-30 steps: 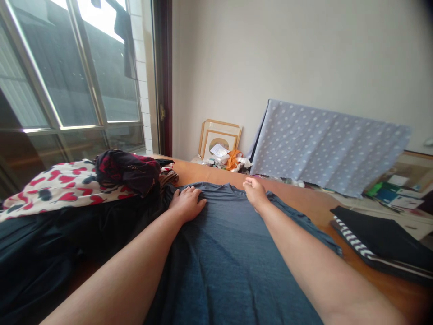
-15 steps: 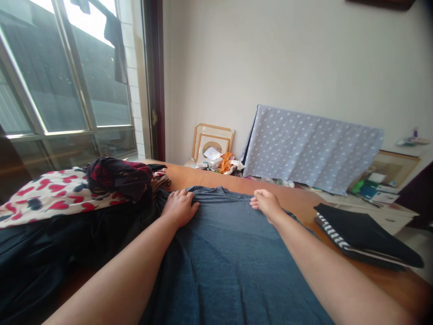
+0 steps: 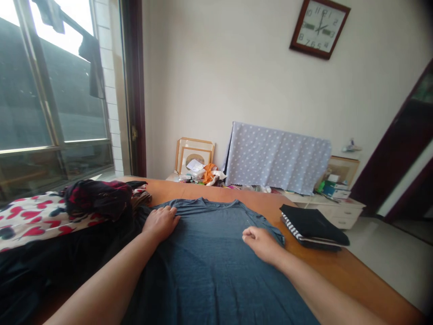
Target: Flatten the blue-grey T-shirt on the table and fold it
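A dark blue-grey T-shirt lies spread on the wooden table, its neckline towards the far edge. My left hand rests flat on the shirt's upper left shoulder, with the fingers stretched out. Over the right chest area is my right hand, fingers curled in and nothing visible in them. The cloth under it looks flat, not pulled up. The shirt's right sleeve spreads just beyond this hand. Its lower part runs out of view at the bottom.
Left of the shirt lies a heap of clothes: a heart-print cloth, a dark red-black garment and black fabric. To the right, folded clothes sit on the table. Behind stand a polka-dot cloth cover and picture frames.
My right hand has come away from the shirt's right shoulder, nearer to me, and its fingers are curled. My left hand stays on the left shoulder. The view has tilted up, showing a clock.
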`<state>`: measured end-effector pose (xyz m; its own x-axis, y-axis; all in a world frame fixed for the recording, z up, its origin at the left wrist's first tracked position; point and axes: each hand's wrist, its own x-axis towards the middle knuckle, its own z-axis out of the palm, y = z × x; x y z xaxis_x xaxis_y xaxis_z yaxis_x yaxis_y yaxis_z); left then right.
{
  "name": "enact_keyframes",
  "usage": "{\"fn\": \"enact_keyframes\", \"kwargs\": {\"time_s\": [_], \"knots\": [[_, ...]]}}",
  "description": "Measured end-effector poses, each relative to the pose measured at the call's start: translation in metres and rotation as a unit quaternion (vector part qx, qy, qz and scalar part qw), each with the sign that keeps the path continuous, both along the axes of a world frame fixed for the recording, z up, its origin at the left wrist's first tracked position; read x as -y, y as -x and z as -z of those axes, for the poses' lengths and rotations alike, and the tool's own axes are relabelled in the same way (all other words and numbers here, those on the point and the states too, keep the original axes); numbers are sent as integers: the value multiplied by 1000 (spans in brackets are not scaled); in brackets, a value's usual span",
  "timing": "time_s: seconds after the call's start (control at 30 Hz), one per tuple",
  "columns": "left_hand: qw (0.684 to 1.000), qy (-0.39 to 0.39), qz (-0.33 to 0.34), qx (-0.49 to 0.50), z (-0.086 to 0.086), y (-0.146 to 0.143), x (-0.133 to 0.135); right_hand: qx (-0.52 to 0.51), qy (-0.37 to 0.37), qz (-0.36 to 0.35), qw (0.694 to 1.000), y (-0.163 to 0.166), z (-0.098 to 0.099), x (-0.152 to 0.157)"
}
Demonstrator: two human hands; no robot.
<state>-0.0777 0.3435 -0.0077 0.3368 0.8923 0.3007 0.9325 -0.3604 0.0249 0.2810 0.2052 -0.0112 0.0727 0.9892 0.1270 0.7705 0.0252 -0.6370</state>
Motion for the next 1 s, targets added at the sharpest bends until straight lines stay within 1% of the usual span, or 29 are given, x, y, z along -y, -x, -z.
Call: {"fn": "enact_keyframes", "kwargs": {"time_s": [0.07,0.2,0.27,0.43,0.6,0.7,0.77,0.87,1.0], "knots": [[1000,14,-2,0,-1,-1,-1,55,-21,-31,998,-3,1,26],[1000,30,1,-6,-7,-3,5,66,-26,-66,995,-16,-4,62],[999,33,-1,-8,-11,-6,11,58,-20,-68,996,-24,-9,74],[998,54,-20,-13,-17,-9,32,36,-1,-42,998,-47,-18,97],[997,77,-28,-8,-12,-3,52,23,19,-51,998,-63,-20,118],[997,69,-30,14,-8,2,70,18,18,-52,998,-64,-23,131],[998,61,-23,26,-7,4,87,9,10,-54,998,-61,-27,142],[997,59,-6,56,-10,6,116,-2,-1,-64,998,-51,-33,163],[987,63,-16,144,-16,16,155,-20,-8,-79,997,-33,-40,196]]}}
